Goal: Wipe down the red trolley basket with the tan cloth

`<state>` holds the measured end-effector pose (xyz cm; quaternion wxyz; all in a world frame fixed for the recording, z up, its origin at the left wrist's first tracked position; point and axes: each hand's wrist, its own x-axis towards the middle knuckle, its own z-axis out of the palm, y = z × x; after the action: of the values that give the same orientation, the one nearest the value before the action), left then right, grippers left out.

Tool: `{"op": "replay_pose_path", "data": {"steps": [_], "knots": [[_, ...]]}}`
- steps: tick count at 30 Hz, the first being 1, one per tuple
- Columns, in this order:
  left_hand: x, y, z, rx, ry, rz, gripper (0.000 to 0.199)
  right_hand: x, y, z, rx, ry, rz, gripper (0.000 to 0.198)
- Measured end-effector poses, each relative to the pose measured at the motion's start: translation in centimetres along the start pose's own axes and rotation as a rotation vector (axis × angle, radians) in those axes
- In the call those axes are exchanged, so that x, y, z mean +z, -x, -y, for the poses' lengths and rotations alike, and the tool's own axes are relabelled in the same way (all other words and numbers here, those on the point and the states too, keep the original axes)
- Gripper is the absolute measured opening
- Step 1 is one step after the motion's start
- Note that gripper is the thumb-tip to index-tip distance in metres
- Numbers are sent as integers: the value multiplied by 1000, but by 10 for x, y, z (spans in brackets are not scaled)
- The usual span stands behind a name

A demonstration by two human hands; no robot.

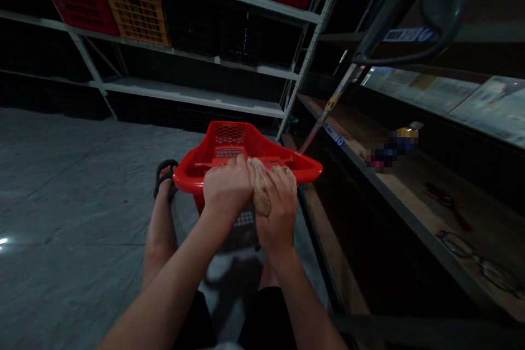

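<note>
In the middle stands a red plastic shopping basket [192, 172] with perforated sides. My left hand [229, 183] is closed over its near rim, knuckles up. Beside it, touching, my right hand [279, 202] presses a tan cloth [261, 191] against the same rim, with fingers wrapped round it. The cloth bunches between the two hands, and part of it is hidden under my right fingers. From the basket's right side a long pole [328, 106] slants up to a dark grey loop handle [365, 57].
White metal shelving [197, 99] at the back bears red and yellow crates [137, 13]. Along the right runs a wooden shelf [410, 205] with eyeglasses [476, 260], a dark red object [449, 202] and a blurred item. My sandalled foot [166, 175] is left of the basket on grey floor.
</note>
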<state>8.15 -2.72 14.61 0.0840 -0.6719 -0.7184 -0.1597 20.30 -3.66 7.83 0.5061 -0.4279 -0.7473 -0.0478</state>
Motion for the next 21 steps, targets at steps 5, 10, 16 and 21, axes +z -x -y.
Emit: {"op": "replay_pose_path", "data": {"steps": [5, 10, 16, 21], "knots": [[-17, -1, 26, 76, -1, 92, 46, -12, -46, -9, -72, -10, 241, 37], [-5, 10, 75, 256, -91, -82, 54, -26, -27, -52, -156, -15, 230, 45], [11, 20, 65, 192, -107, -253, 59, -42, -37, -129, -35, -100, 208, 38], [16, 10, 30, 208, -50, -259, 52, -41, -100, -170, 82, -236, 420, 35]]}}
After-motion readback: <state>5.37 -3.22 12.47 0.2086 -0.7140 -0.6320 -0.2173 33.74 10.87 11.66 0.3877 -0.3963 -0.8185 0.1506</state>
